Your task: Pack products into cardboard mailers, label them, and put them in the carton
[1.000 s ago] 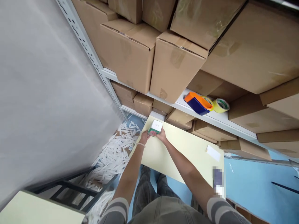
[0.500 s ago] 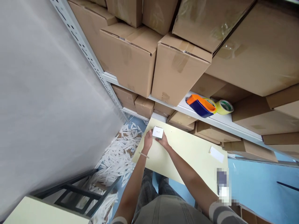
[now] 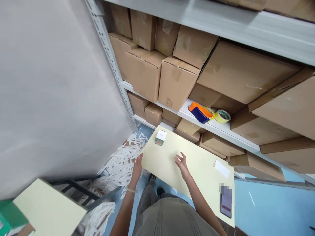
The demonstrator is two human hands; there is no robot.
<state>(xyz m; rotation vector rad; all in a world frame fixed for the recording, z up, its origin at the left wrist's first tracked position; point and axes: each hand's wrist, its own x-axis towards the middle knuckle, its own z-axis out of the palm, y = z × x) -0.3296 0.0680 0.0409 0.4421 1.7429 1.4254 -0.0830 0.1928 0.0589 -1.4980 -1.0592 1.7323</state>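
A small white-topped box (image 3: 160, 137) with a green side stands on the pale yellow table (image 3: 167, 164), close to its far left corner. Neither hand touches it. My left hand (image 3: 137, 166) is empty at the table's left edge, its fingers stretched out and held together. Over the middle of the table my right hand (image 3: 181, 163) hovers, empty, with its fingers spread and slightly curled. A white card or pad (image 3: 221, 168) lies toward the right end, and a phone (image 3: 226, 203), partly pixelated, rests near the right front corner.
Behind the table, a metal shelf (image 3: 236, 132) holds cardboard boxes (image 3: 145, 73), an orange and blue tape dispenser (image 3: 200, 112) and a tape roll (image 3: 222, 116). White paper strips (image 3: 120, 160) cover the floor at left. A green box (image 3: 12, 216) sits on another table (image 3: 49, 208).
Both hands have let go of the small box, which now stands on the table. They have drawn back and apart, left and right. The view has shifted, showing more shelf above.
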